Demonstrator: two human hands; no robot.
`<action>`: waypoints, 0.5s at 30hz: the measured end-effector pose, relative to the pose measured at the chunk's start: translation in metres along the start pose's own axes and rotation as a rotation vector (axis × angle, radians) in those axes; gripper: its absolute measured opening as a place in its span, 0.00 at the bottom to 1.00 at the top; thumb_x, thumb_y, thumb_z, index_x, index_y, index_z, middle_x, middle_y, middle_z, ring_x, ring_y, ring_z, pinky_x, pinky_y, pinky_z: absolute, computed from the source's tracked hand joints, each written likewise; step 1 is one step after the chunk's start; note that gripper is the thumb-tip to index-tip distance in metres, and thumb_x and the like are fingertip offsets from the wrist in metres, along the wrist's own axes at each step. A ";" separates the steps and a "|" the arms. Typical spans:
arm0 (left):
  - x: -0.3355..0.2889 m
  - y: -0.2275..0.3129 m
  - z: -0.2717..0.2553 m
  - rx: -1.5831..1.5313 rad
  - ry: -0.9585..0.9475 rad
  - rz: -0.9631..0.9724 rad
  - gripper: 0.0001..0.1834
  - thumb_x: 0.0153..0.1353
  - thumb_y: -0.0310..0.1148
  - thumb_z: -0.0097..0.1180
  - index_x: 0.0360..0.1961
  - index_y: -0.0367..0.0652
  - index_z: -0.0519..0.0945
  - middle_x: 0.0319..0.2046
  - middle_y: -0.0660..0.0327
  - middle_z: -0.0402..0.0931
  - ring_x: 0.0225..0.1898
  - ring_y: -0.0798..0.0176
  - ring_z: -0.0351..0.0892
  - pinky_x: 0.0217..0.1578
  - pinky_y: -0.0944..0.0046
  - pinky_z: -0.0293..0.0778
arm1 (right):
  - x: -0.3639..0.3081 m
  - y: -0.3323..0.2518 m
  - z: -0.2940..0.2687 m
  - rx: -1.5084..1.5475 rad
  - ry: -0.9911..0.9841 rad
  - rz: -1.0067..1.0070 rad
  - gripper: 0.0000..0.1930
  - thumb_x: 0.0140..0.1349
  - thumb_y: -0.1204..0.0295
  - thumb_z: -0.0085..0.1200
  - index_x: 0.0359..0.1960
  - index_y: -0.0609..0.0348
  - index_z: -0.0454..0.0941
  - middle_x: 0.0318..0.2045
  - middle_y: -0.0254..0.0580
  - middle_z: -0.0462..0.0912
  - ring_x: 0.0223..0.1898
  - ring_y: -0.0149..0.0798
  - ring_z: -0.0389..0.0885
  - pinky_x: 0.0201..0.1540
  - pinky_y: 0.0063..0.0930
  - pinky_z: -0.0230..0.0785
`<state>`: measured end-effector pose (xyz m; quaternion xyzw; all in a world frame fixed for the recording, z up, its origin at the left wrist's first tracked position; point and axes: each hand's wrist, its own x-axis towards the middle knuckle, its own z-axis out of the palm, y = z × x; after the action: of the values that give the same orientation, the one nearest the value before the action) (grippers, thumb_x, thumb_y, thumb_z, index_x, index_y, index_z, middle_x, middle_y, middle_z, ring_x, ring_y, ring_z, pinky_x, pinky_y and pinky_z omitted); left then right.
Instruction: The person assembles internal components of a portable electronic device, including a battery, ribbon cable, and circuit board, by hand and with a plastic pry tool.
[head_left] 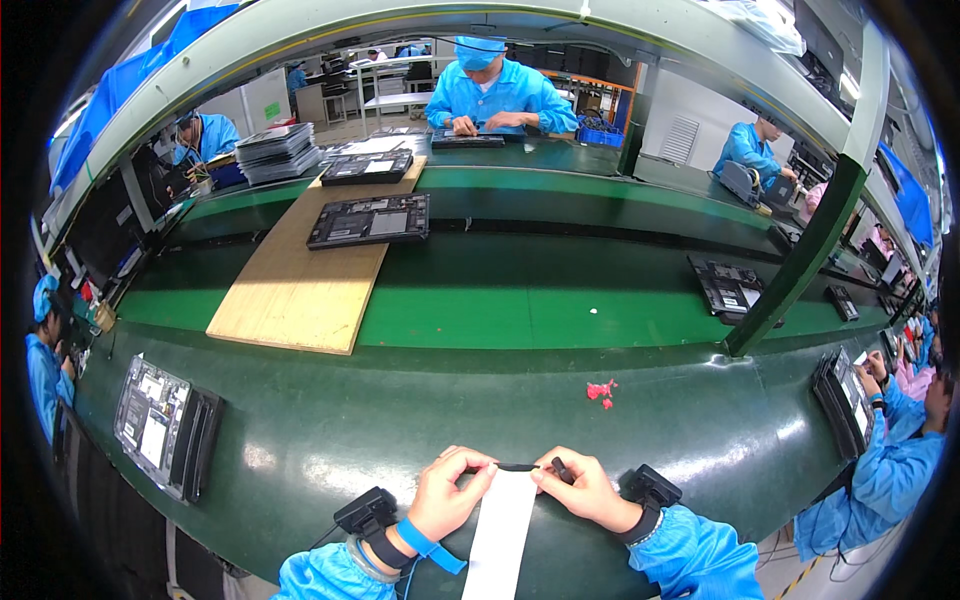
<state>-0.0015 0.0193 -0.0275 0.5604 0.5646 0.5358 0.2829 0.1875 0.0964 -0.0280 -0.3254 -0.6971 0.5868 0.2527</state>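
Near the front edge of the bench, my left hand [443, 496] pinches the far left corner of a long white paper strip [503, 535]. My right hand [590, 494] pinches the opposite corner between thumb and finger. Along the strip's far end, a thin black band [517, 467] stretches between my fingertips. A short black rod-like piece [562, 470] sticks out from the fingers of my right hand; its kind is not clear. The strip's near end runs out of the picture. Blue sleeves and wrist bands are on both arms.
Opened laptop bases [160, 425] are stacked at the left. Red scraps [602, 392] lie ahead on the green bench [400, 400]. A wooden board [300, 280] bridges the line beyond, with another laptop base [370, 220] on it. A green post [800, 265] rises at the right. Co-workers sit around.
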 end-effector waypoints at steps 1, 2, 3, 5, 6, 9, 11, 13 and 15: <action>0.000 0.000 0.000 0.013 -0.006 0.007 0.03 0.53 0.25 0.55 0.29 0.37 0.76 0.28 0.60 0.75 0.31 0.68 0.74 0.33 0.71 0.69 | 0.000 0.002 0.001 0.000 0.000 0.000 0.05 0.58 0.72 0.52 0.31 0.61 0.74 0.23 0.28 0.75 0.25 0.18 0.69 0.27 0.12 0.60; -0.001 0.000 0.000 0.026 -0.013 0.013 0.03 0.53 0.25 0.55 0.28 0.37 0.75 0.28 0.61 0.74 0.31 0.68 0.74 0.33 0.71 0.69 | 0.001 0.004 0.002 0.003 0.011 -0.032 0.06 0.58 0.71 0.52 0.31 0.61 0.74 0.22 0.28 0.76 0.24 0.18 0.69 0.25 0.13 0.61; -0.001 0.000 0.000 0.026 -0.012 0.013 0.03 0.53 0.25 0.55 0.28 0.37 0.75 0.28 0.61 0.74 0.31 0.68 0.74 0.33 0.71 0.69 | 0.001 0.005 0.002 0.005 0.021 -0.065 0.07 0.58 0.70 0.52 0.31 0.60 0.75 0.20 0.28 0.76 0.22 0.18 0.69 0.24 0.14 0.61; -0.001 -0.001 0.000 0.006 -0.011 0.013 0.02 0.53 0.24 0.54 0.28 0.37 0.75 0.28 0.60 0.73 0.30 0.68 0.73 0.33 0.70 0.69 | 0.001 0.005 0.002 0.009 0.022 -0.063 0.07 0.58 0.70 0.52 0.31 0.60 0.75 0.20 0.28 0.76 0.22 0.18 0.69 0.24 0.14 0.61; -0.001 -0.002 0.000 0.006 -0.011 0.013 0.02 0.53 0.24 0.54 0.28 0.37 0.75 0.28 0.60 0.73 0.30 0.68 0.73 0.33 0.70 0.69 | 0.001 0.004 0.002 0.012 0.024 -0.062 0.07 0.58 0.70 0.52 0.31 0.60 0.75 0.20 0.28 0.76 0.22 0.18 0.69 0.24 0.14 0.61; -0.001 -0.003 0.001 -0.026 -0.005 0.047 0.03 0.52 0.24 0.55 0.29 0.37 0.76 0.28 0.61 0.73 0.30 0.69 0.73 0.32 0.71 0.69 | 0.001 0.003 0.002 0.005 0.028 -0.056 0.06 0.58 0.70 0.52 0.31 0.61 0.75 0.20 0.28 0.76 0.22 0.18 0.69 0.24 0.14 0.61; 0.000 0.004 0.001 -0.075 -0.005 -0.058 0.06 0.50 0.24 0.58 0.31 0.38 0.77 0.26 0.60 0.75 0.31 0.65 0.75 0.34 0.69 0.70 | 0.001 0.005 0.002 0.009 0.029 -0.056 0.06 0.58 0.70 0.52 0.31 0.61 0.75 0.20 0.28 0.76 0.23 0.18 0.69 0.24 0.14 0.62; -0.001 0.001 0.001 -0.093 0.005 -0.070 0.07 0.49 0.24 0.58 0.31 0.38 0.77 0.26 0.60 0.75 0.31 0.66 0.75 0.34 0.69 0.70 | 0.001 0.004 0.002 0.013 0.029 -0.062 0.06 0.58 0.70 0.52 0.31 0.61 0.75 0.20 0.28 0.77 0.23 0.18 0.70 0.25 0.15 0.62; -0.002 0.000 0.001 -0.112 0.015 -0.084 0.07 0.49 0.24 0.59 0.32 0.39 0.78 0.26 0.60 0.75 0.31 0.68 0.75 0.34 0.70 0.70 | 0.000 0.004 0.003 0.022 0.028 -0.061 0.06 0.58 0.71 0.52 0.31 0.61 0.75 0.21 0.29 0.77 0.23 0.18 0.70 0.25 0.15 0.63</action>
<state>0.0003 0.0177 -0.0281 0.5155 0.5588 0.5584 0.3319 0.1858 0.0954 -0.0328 -0.3091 -0.6968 0.5818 0.2837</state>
